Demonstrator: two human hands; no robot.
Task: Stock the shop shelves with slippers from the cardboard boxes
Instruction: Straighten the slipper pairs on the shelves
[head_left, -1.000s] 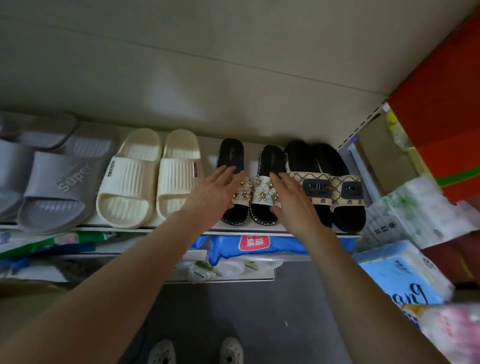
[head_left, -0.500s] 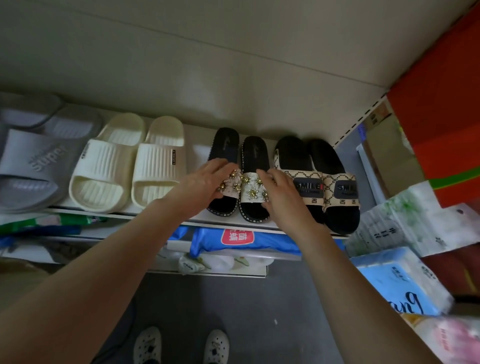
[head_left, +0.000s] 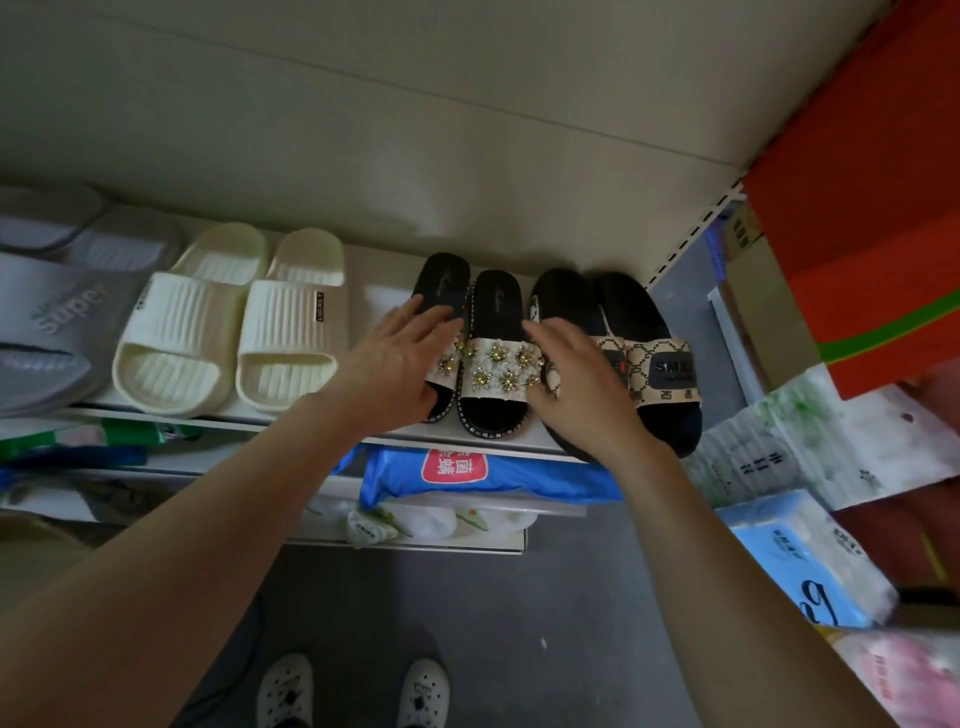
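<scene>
A pair of black slippers with flower-studded cream straps (head_left: 496, 366) lies side by side on the white shelf (head_left: 384, 283). My left hand (head_left: 395, 364) rests flat with straight fingers on the left slipper of the pair. My right hand (head_left: 576, 379) lies on the right edge of the right slipper, fingers relaxed, partly covering the neighbouring black slippers with patterned "SMILE" straps (head_left: 660, 364). To the left on the same shelf stand cream ribbed slippers (head_left: 228, 322) and grey "super" slippers (head_left: 57, 322).
Below the shelf a blue packet (head_left: 498, 475) and other packets fill lower shelves. Tissue packs (head_left: 800, 561) and white bags (head_left: 810, 441) are stacked at the right under a red box (head_left: 872, 208). My white clogs (head_left: 358, 691) stand on the grey floor.
Both hands stay on the flower-strap pair; the two slippers were pushed closer together, then my fingers straightened and my right hand slid slightly outward to the right.
</scene>
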